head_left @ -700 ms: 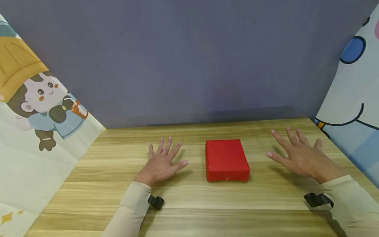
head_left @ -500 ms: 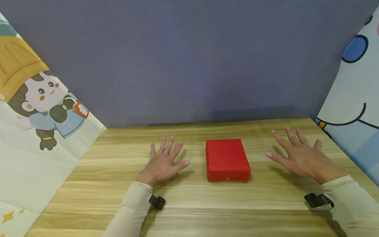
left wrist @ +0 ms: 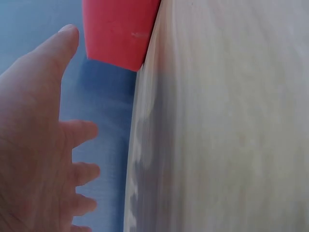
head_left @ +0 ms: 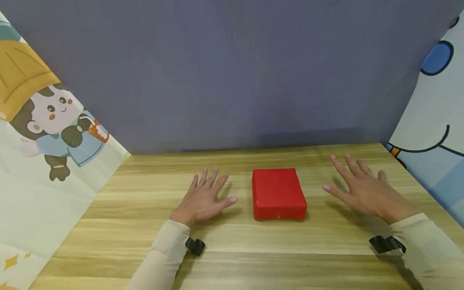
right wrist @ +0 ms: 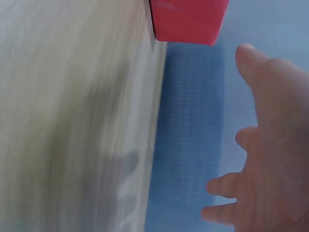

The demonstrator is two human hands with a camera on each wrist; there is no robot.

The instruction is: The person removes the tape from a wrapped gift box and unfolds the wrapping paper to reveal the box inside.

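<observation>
A red box (head_left: 278, 189) with a square top lies flat on the wooden table, between the two hands and touched by neither. To its left, my left hand (head_left: 203, 201) hovers palm down above the wood, fingers spread and thumb pointing at the box. On the other side my right hand (head_left: 366, 193) is held likewise, fingers spread, farther from the box than the left. Each wrist view shows an end of the box, the red box (left wrist: 120, 31) beyond the left thumb and the red box (right wrist: 188, 19) beyond the right thumb. Both palms hold nothing.
The wooden table (head_left: 253, 257) ends at a grey-blue upright panel (head_left: 239, 76) at the back. A cartoon-printed cloth (head_left: 47, 193) hangs on the left, and another printed cloth (head_left: 427, 121) on the right. A small black camera (head_left: 195, 245) sits on the left wrist.
My left hand has shifted a little to the right, closer to the red box. The right hand has drifted very slightly left. The box stays in place.
</observation>
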